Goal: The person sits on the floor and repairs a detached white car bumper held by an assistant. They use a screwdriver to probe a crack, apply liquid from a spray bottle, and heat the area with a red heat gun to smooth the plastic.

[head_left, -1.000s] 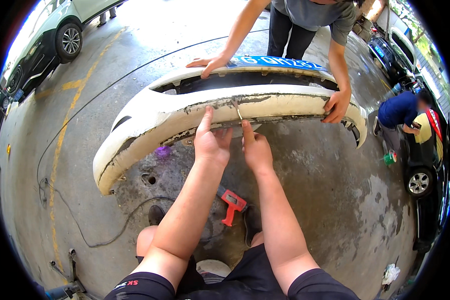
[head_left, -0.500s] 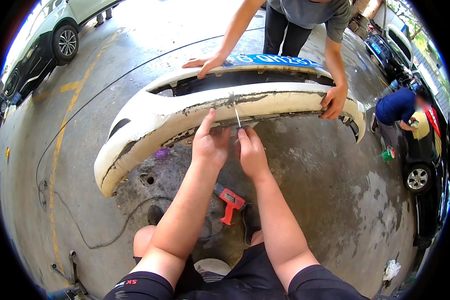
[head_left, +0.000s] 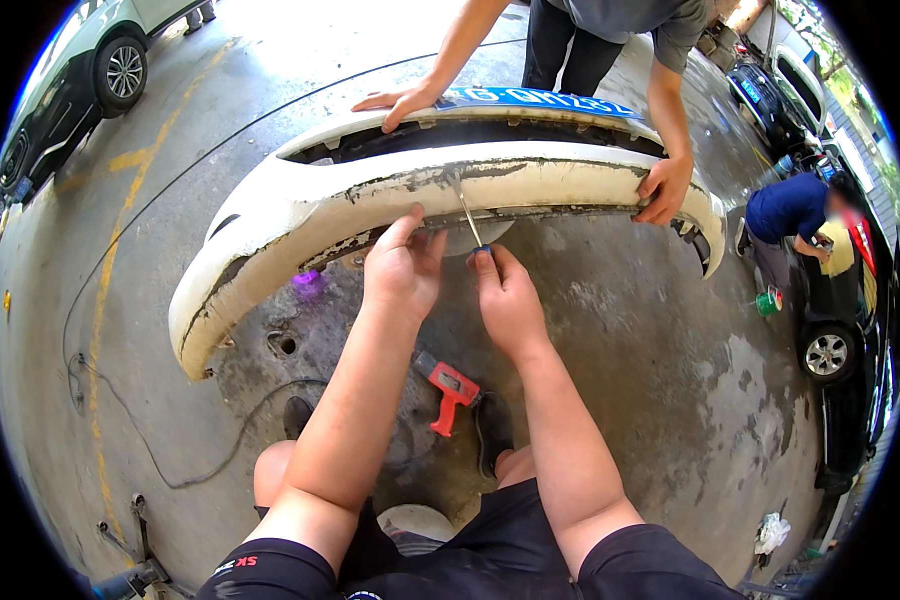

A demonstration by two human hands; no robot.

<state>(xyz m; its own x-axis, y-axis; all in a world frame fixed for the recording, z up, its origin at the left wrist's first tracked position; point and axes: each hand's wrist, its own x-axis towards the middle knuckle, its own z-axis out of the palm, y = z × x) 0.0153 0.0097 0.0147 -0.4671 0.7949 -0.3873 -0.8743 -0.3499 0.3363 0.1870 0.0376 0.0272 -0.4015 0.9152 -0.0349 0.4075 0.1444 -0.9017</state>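
Observation:
A white car bumper (head_left: 300, 200) with chipped, scuffed paint along its lower lip spans the view in front of me. My left hand (head_left: 402, 268) grips its lower edge, thumb on the outer face and fingers partly hidden behind. In my right hand (head_left: 510, 300) is a screwdriver (head_left: 469, 217), its dark blue handle in my fist. The slim metal shaft slants up and left, and its tip reaches a dark vertical mark on the bumper. Across from me another person's hands (head_left: 667, 188) rest on the bumper, one on the upper left and one on the right.
A red heat gun (head_left: 452, 395) lies on the floor between my feet. A blue plate (head_left: 540, 98) sits on the bumper's top. Cables (head_left: 155, 462) run across the floor at left. Cars stand on both sides; a person in blue (head_left: 790, 212) bends over one.
The bumper sits slightly higher and further left in view. My right hand and the screwdriver handle have moved a little away from my left hand.

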